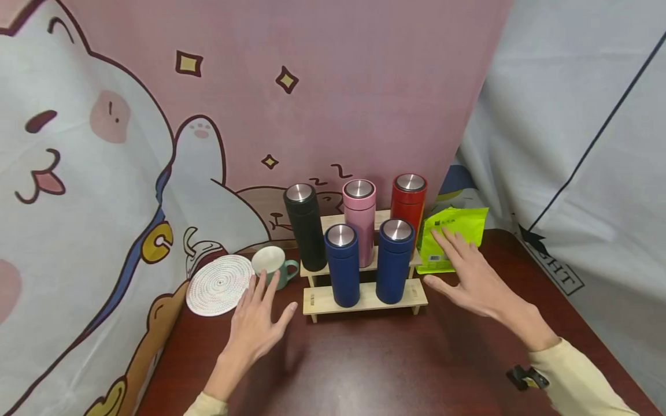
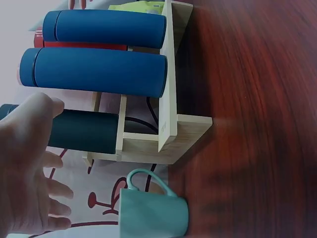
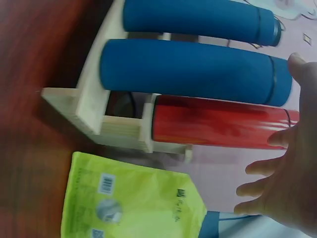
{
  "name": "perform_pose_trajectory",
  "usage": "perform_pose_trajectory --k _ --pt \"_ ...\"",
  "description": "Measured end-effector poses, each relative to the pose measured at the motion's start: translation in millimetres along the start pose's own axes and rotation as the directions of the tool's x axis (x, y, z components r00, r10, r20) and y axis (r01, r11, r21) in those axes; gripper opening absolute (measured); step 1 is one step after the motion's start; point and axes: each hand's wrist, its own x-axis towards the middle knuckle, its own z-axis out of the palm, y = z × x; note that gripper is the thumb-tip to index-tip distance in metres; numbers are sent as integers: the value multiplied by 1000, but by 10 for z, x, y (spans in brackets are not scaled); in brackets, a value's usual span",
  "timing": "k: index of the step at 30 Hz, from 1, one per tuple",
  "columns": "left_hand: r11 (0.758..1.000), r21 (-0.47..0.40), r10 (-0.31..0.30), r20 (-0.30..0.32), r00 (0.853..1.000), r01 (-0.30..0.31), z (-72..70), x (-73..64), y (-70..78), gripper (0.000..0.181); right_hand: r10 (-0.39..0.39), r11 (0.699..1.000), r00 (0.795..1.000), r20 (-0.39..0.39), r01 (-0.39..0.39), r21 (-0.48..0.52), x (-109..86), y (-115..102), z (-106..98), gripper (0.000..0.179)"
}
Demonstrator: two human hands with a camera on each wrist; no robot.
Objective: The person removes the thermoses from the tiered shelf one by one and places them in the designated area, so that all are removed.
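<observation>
My left hand (image 1: 255, 326), fingers spread, hovers by the green mug (image 1: 283, 273) with a white inside; nothing is in it. My right hand (image 1: 473, 277) reaches out with straight fingers, overlapping the yellow-green pouch (image 1: 452, 237) in the head view. Between the hands stands a tiered wooden rack (image 1: 366, 297). Two blue thermos bottles, the left one (image 1: 343, 271) and the right one (image 1: 393, 266), stand upright on its low front step. Behind them are a black thermos bottle (image 1: 307, 231), a pink thermos bottle (image 1: 360, 216) and a red thermos bottle (image 1: 409, 199).
A round white woven mat (image 1: 221, 284) leans at the left by the mug. A cartoon-printed cloth (image 1: 364, 86) hangs behind the dark wooden table (image 1: 343, 370), and a pale cloth (image 1: 577, 144) hangs along the right. A small black device (image 1: 526, 378) is at the right sleeve.
</observation>
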Motion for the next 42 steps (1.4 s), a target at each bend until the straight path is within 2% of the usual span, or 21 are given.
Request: perform_pose_trajectory --k 4,8,11,14,20,24,30,38,42 --pt "997 -73 -33 -32 999 30 59 17 6 76 36 994 999 -1 -36 104 104 -12 -120 90" --pt "981 -175 -97 -49 994 87 148 10 12 72 104 975 995 -13 -99 201 220 -45 -219 86" --pt "957 -254 -158 -40 987 143 244 -14 28 69 131 953 990 -57 -110 281 303 -75 -263 83" --pt "930 -316 -207 -31 978 187 362 -47 60 68 137 927 984 -110 -88 364 389 -101 -279 81" --pt "889 -388 -269 -11 963 243 600 -102 109 65 168 871 971 -170 -65 486 599 -159 -289 81" --pt "870 -413 -291 6 957 268 715 -99 110 62 196 852 962 -188 -72 519 747 -192 -297 81" --pt "841 -455 -315 30 949 293 863 -82 121 61 184 841 959 -214 -41 539 913 -211 -261 84" --pt "809 -504 -322 53 945 303 1158 -99 162 64 202 822 962 -184 -64 566 1060 -225 -188 87" --pt "777 -538 -347 70 935 328 1258 -94 174 65 195 833 965 -178 -67 549 1108 -235 -146 86"
